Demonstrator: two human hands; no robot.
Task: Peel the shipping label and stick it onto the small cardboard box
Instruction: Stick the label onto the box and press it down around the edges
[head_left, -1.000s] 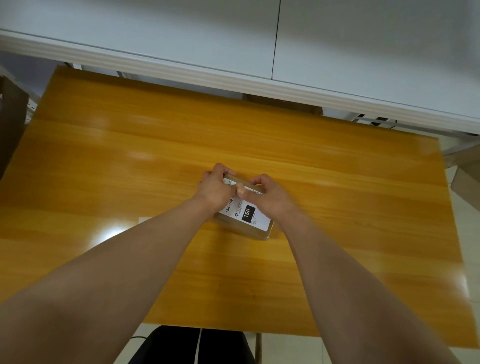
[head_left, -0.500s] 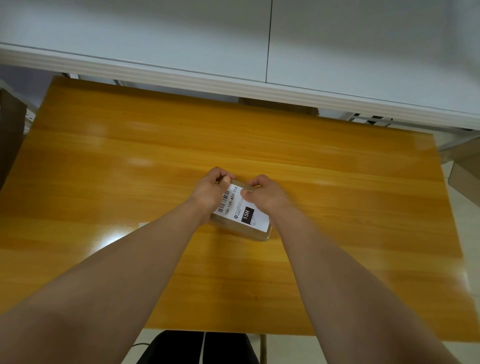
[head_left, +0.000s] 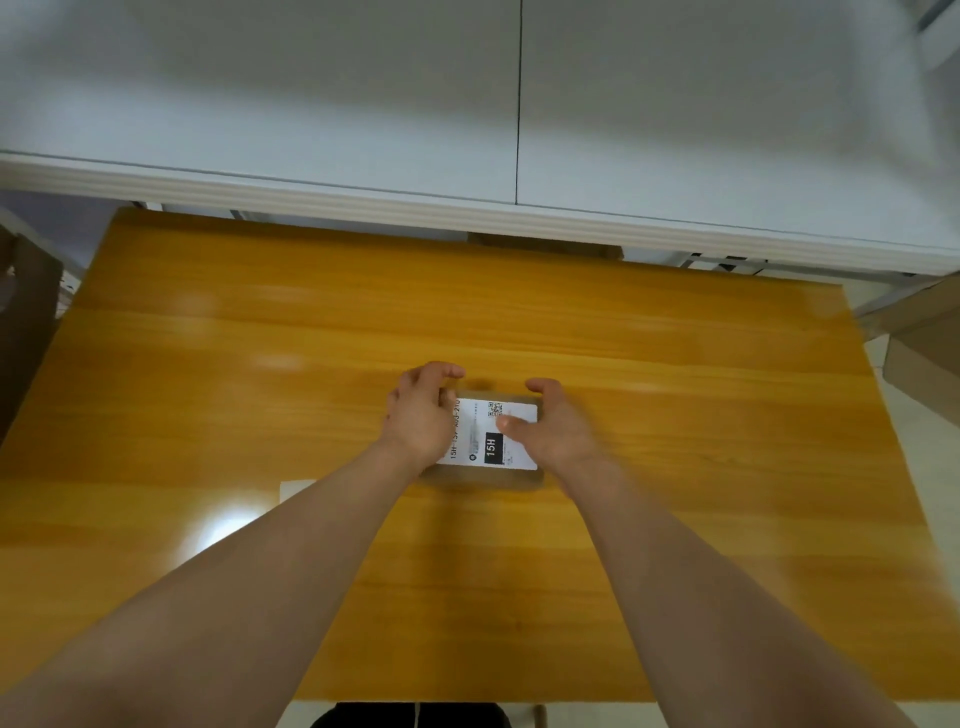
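Note:
The small cardboard box (head_left: 485, 479) lies flat in the middle of the orange wooden table (head_left: 675, 415). A white shipping label (head_left: 511, 423) with a black "15H" block, a barcode and a QR code covers its top. My left hand (head_left: 421, 415) rests on the box's left end, fingers curled over the far edge and covering part of the barcode. My right hand (head_left: 556, 428) is at the right end, thumb pressed on the label, fingers around the far right corner. The right hand is motion-blurred.
A white scrap of backing paper (head_left: 297, 489) lies on the table left of my left forearm. Brown cardboard boxes (head_left: 924, 358) stand off the table's right edge, and another (head_left: 26, 332) at the left. A white wall runs behind the table.
The box has turned from a slant to square with the table. My hands have spread from the middle of the far edge to its two ends, uncovering more of the label.

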